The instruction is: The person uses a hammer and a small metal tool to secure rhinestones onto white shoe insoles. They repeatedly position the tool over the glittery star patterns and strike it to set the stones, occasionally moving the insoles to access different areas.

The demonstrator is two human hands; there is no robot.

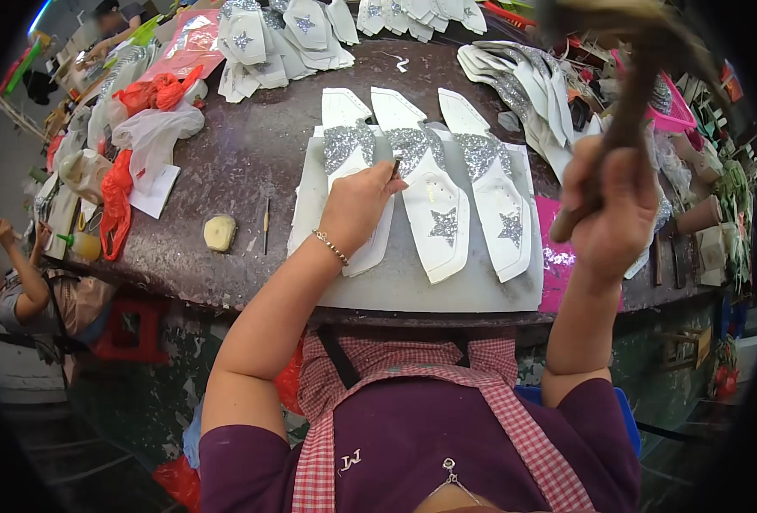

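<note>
L hand (357, 205) pinches a punch (395, 168) on the middle of 3 uppers (434, 218); R hand (608, 209) grips a raised hammer (631, 103). Stacks (approx. dozens) (515, 81) wait on the surface (250, 154).

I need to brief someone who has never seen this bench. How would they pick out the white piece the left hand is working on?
On the grey board at the near edge of the dark round table, three white shoe pieces with silver glitter bows lie side by side. It is the leftmost piece, the only one under the left hand, whose fingers hold a small punch beside its bow.
</note>
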